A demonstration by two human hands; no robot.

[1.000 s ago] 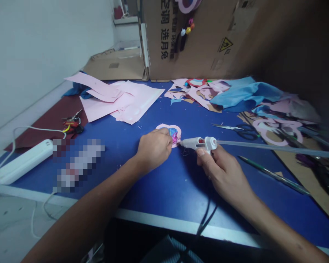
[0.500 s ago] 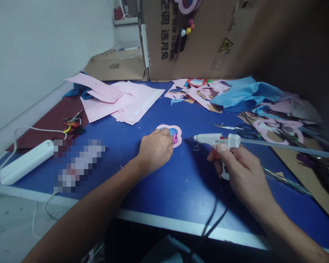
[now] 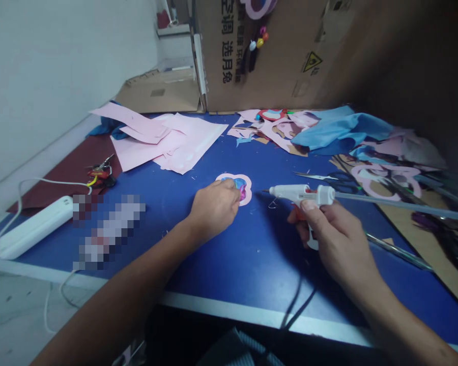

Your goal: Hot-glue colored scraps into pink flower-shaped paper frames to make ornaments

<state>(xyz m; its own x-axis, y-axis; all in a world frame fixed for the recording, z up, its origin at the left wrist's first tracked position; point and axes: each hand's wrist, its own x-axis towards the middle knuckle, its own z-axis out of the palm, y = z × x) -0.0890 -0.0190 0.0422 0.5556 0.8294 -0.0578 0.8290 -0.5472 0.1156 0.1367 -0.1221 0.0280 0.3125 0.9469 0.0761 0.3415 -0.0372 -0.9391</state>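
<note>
A small pink flower-shaped cutout point(image 3: 246, 182) with a shiny blue and magenta middle lies on the blue table. My left hand point(image 3: 216, 206) is closed over its near left side, fingertips pressed on the coloured middle, so that part is hidden. In my right hand point(image 3: 338, 231) is a white hot glue gun point(image 3: 292, 192), its nozzle pointing left towards the cutout with a gap between them. A long clear glue stick point(image 3: 397, 203) runs out of the gun's back. The gun's dark cord hangs down past the table's front edge.
Pink sheets point(image 3: 191, 140) lie at the back left, near a white power strip point(image 3: 36, 226). Blue cloth point(image 3: 339, 129) and pink scraps fill the back right. Scissors point(image 3: 320, 177) and a metallic rod point(image 3: 399, 250) lie on the right. A cardboard box point(image 3: 275, 61) stands behind.
The view has shifted very slightly. Both hands hold nearly the same places, my left on the cutout and my right around the glue gun.
</note>
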